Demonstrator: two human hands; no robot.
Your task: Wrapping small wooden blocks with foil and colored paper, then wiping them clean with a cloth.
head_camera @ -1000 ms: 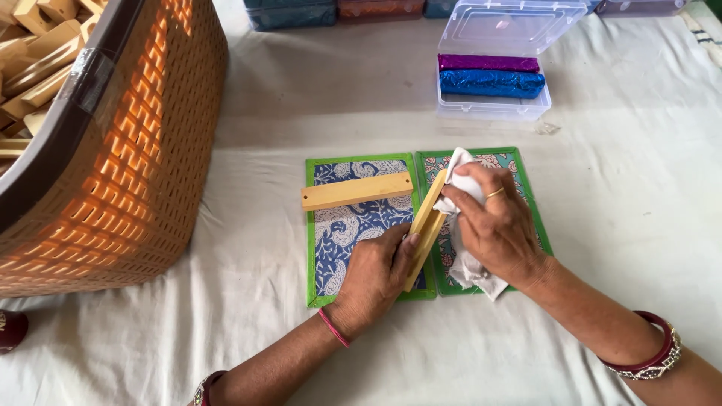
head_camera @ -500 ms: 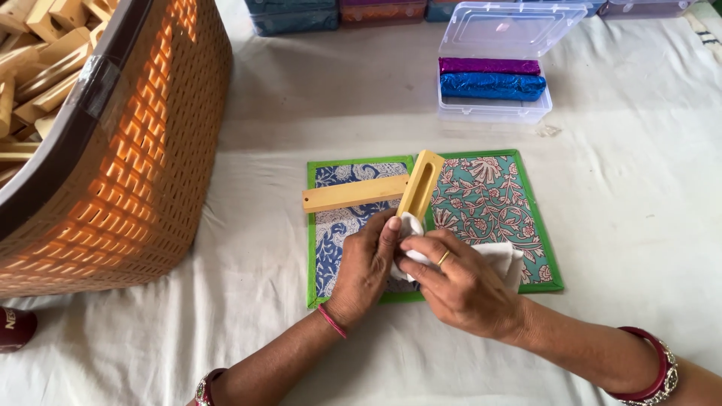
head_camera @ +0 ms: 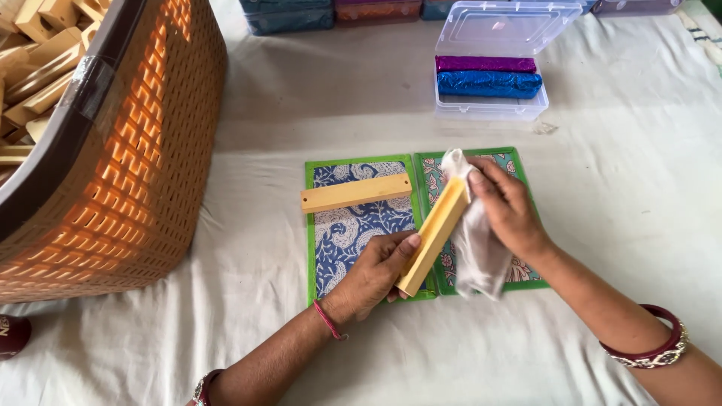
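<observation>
The left hand (head_camera: 372, 274) grasps the lower end of a long, pale yellow wooden block (head_camera: 434, 234), fingers clenched around it, thumb lying along its face. The block is tilted, its lower end near the front edge of the mats and its upper end raised toward the right hand (head_camera: 505, 207). The right hand is closed on a crumpled white cloth (head_camera: 474, 240) and presses it against the upper end of the block; the loose part of the cloth hangs down beside the block.

Beneath both hands lie two green-bordered patterned fabric mats side by side, touching: a blue and white one (head_camera: 353, 225) on the left, a teal and pink one (head_camera: 519, 162) on the right. A second pale wooden block (head_camera: 356, 193) lies flat across the upper part of the blue mat, apart from the held block.

The bench is covered with a white cloth sheet (head_camera: 301, 113). At the left stands a large orange woven plastic basket (head_camera: 128, 173) holding many similar wooden blocks. Behind the mats sits an open clear plastic box (head_camera: 489, 109) containing one shiny purple roll (head_camera: 485, 63) and one shiny blue roll (head_camera: 489, 83).
</observation>
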